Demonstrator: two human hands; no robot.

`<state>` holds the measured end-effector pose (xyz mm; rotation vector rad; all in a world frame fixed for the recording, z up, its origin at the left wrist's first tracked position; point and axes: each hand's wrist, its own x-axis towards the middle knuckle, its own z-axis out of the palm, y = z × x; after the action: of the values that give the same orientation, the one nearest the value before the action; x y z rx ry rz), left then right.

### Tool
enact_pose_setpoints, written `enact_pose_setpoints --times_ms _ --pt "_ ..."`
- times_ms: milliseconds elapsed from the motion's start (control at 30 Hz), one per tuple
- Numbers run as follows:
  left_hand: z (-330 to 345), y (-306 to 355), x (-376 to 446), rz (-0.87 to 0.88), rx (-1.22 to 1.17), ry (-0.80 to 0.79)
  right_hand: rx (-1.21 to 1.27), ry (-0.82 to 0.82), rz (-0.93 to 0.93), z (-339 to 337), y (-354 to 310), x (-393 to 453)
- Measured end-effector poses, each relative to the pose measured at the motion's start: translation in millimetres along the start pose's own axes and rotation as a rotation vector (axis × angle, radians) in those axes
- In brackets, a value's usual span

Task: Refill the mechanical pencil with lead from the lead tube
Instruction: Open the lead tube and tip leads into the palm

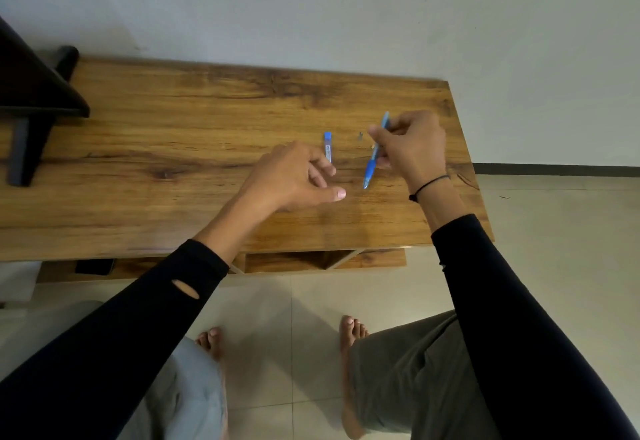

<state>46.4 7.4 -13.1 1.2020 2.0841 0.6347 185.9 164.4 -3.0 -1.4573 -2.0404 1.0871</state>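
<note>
A blue mechanical pencil (pixel 372 164) is held tilted above the wooden table, tip down toward me, with my right hand (pixel 412 147) shut around its upper half. The lead tube (pixel 328 146), clear with a blue cap, lies flat on the table just beyond the fingers of my left hand (pixel 294 176). My left hand hovers with loosely curled fingers and thumb out, holding nothing, its fingertips close to the tube's near end. A tiny dark part (pixel 360 135), maybe the pencil's cap, lies on the table between the tube and my right hand.
The wooden table (pixel 173 148) stands against a pale wall; its right edge is near my right wrist. A dark stand (pixel 31 93) sits at the far left. Below the front edge are a lower shelf (pixel 311 261), tiled floor and my bare feet.
</note>
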Motion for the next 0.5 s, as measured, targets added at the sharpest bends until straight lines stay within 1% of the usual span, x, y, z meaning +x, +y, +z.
enact_pose_setpoints --times_ms 33,100,167,233,300,500 --pt "2.6 1.3 2.7 0.006 0.053 0.056 -0.075 0.044 0.007 -5.5 5.2 3.6" --pt "10.0 4.3 8.3 0.005 0.146 0.209 -0.223 0.081 0.044 -14.8 15.6 11.3" --pt "19.1 6.6 14.5 0.0 0.237 0.331 -0.353 0.081 0.095 -17.5 24.1 16.3" --pt "27.4 7.4 21.1 0.016 0.315 0.417 -0.437 0.077 0.107 -13.3 27.6 15.9" --pt "32.4 8.0 28.5 0.021 0.326 0.466 -0.465 0.077 0.093 -7.2 27.7 14.6" --pt "39.2 14.6 45.2 -0.01 0.358 0.493 -0.501 0.064 0.124 -4.0 26.6 16.6"
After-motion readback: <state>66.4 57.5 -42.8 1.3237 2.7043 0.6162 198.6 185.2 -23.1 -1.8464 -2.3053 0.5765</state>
